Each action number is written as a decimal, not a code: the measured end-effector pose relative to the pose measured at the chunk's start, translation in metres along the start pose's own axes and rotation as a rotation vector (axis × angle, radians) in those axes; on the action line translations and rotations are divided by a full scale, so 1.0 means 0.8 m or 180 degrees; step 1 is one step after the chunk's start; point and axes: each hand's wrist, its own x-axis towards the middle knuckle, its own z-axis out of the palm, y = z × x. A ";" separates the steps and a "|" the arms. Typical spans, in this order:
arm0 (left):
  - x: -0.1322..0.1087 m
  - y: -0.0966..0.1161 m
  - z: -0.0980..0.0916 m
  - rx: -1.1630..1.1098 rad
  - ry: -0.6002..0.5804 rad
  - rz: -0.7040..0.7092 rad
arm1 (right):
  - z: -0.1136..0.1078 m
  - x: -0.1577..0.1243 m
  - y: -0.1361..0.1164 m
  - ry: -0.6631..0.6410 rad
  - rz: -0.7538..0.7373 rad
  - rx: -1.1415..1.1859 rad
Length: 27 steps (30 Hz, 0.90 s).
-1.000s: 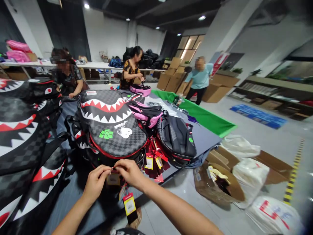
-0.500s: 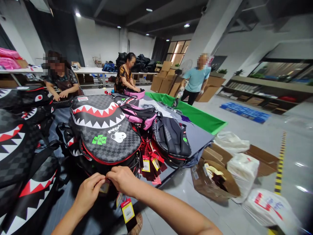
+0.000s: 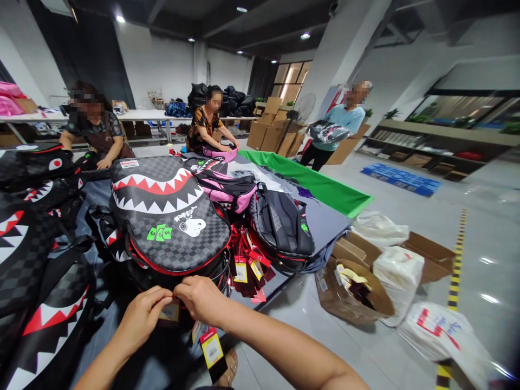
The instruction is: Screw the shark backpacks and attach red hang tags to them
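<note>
My left hand [image 3: 142, 319] and my right hand [image 3: 201, 299] meet in a pinch at the near edge of a grey checkered backpack with a shark mouth [image 3: 166, 216]. Between the fingertips is a small card tag [image 3: 169, 312] hanging from the backpack's bottom. Just below my right hand dangles a red and yellow hang tag [image 3: 211, 346]. Both hands have their fingers pressed together on the tag's fastening, which is too small to make out.
More shark backpacks [image 3: 32, 254] pile up at the left. A pink backpack [image 3: 231, 192], a black backpack [image 3: 282, 222] and red tags [image 3: 247, 265] lie to the right. Three people work further back. Cardboard boxes [image 3: 353, 290] and white bags [image 3: 398, 273] sit on the floor at the right.
The view has swung a little left and down. My hands stay pinched at the tag. The person at the back right has lifted a bagged backpack.
</note>
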 end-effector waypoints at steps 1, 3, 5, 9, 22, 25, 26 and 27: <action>0.000 0.000 -0.001 0.0008 -0.0016 -0.0008 | 0.000 0.000 0.000 0.0002 0.0006 0.0009; 0.001 0.001 -0.002 0.0041 -0.0054 -0.0014 | -0.001 -0.001 0.000 0.0008 0.0020 0.0007; 0.001 0.001 -0.002 0.0074 -0.0079 -0.0026 | 0.000 -0.001 0.000 0.0015 0.0029 0.0006; 0.001 0.000 -0.002 0.0042 -0.0096 -0.0039 | 0.001 -0.001 0.000 0.0009 0.0031 -0.0024; -0.001 0.002 0.003 0.0565 -0.0175 -0.0144 | 0.005 -0.003 -0.013 -0.0113 -0.0131 -0.0312; -0.004 -0.006 0.005 0.0899 -0.0038 -0.0019 | 0.009 -0.003 -0.014 -0.0101 -0.0187 -0.0244; -0.005 -0.010 0.005 0.0989 0.0019 0.0092 | 0.011 -0.003 -0.014 -0.0071 -0.0206 -0.0221; -0.006 -0.013 0.005 0.1054 0.0074 0.0230 | 0.012 -0.003 -0.013 -0.0036 -0.0221 -0.0206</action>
